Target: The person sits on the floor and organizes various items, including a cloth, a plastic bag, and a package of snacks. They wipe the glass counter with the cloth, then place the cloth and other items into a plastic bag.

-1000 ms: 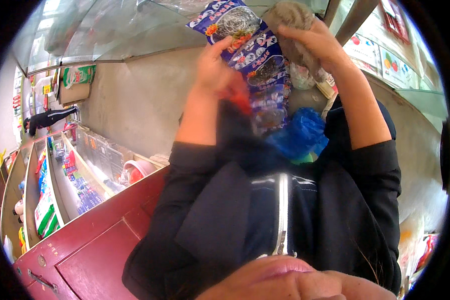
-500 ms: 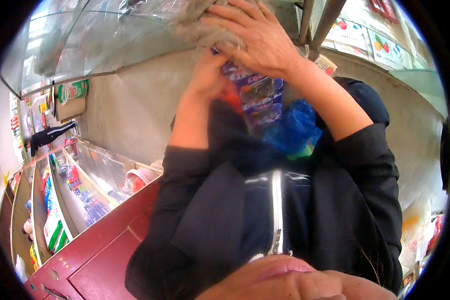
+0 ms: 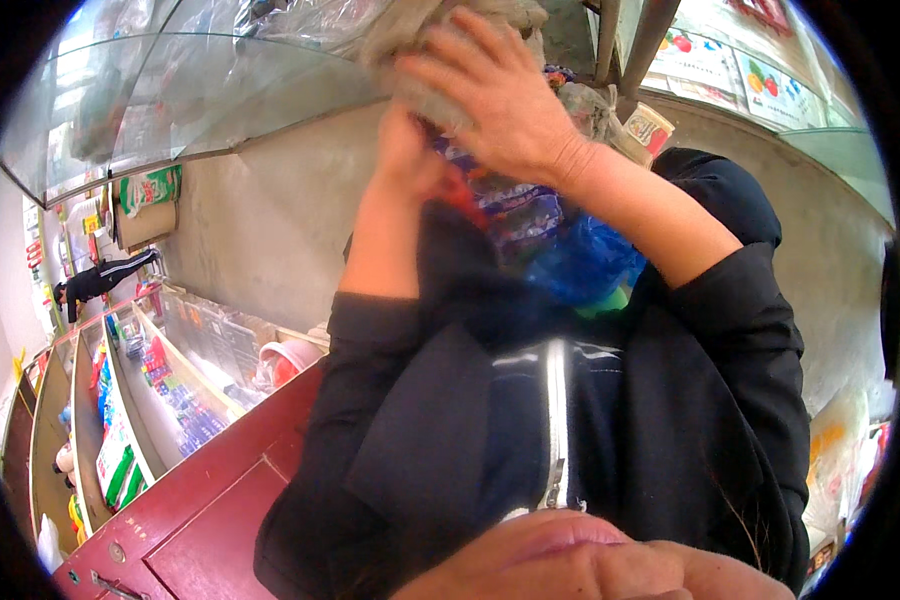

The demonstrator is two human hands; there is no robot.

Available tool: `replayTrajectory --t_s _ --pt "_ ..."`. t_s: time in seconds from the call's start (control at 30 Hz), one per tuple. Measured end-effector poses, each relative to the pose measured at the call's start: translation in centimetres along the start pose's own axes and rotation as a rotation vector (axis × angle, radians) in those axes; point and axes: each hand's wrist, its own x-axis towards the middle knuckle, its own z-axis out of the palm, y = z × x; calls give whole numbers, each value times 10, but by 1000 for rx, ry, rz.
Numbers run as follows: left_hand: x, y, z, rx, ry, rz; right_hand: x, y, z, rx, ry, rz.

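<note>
My right hand [image 3: 515, 115] is raised at the top middle, fingers stretched and spread, palm side hidden. Beneath and beyond its fingers is a blurred grey-beige bag or cloth [image 3: 465, 22]; whether the hand grips any of it is hidden. My left hand [image 3: 410, 150] is beside it, lower and smeared, with its fingertips covered. It appears closed at the upper left edge of a purple printed package [image 3: 525, 218], which slants down toward my lap. Something red [image 3: 460, 197] shows along the package's left side. A crumpled blue plastic bag [image 3: 585, 262] lies just below it, with a bit of green [image 3: 608, 303] underneath.
Glass shelving [image 3: 220, 95] spans the upper left, holding clear plastic wrapping. A paper cup [image 3: 650, 130] stands right of my hands near a metal post [image 3: 655, 40]. Stocked shelves [image 3: 140, 440] and a dark red cabinet [image 3: 220, 500] are lower left. A person in black [image 3: 105, 280] is far left.
My right hand has shifted slightly left and down across the package, covering more of its upper part. The grey-beige material has shifted, uncovering the area around the cup.
</note>
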Motion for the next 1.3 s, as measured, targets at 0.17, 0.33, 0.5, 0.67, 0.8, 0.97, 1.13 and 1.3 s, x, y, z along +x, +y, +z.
replayTrajectory --t_s 0.17,0.33,0.5,0.67,0.8,0.97,1.13,1.3 --pt "-1 -1 0 -33 -4 11 0 3 1 -145 -156 -110" --pt "-2 5 8 -125 -4 -76 8 26 0 91 51 13" --pt "-1 12 -7 -169 -120 -102 19 63 10 583 -173 627" --pt "-2 13 -10 -74 15 -28 5 77 11 864 -65 588" --pt "0 18 -30 -296 -236 -116 14 68 -17 714 0 726" --pt "-3 24 -51 -455 -231 -54 27 64 -39 1009 302 914" --pt "2 25 -39 -241 -72 96 0 80 -45 365 -586 467" --pt "-6 33 -43 -335 -108 39 -24 47 -11 440 -832 349"
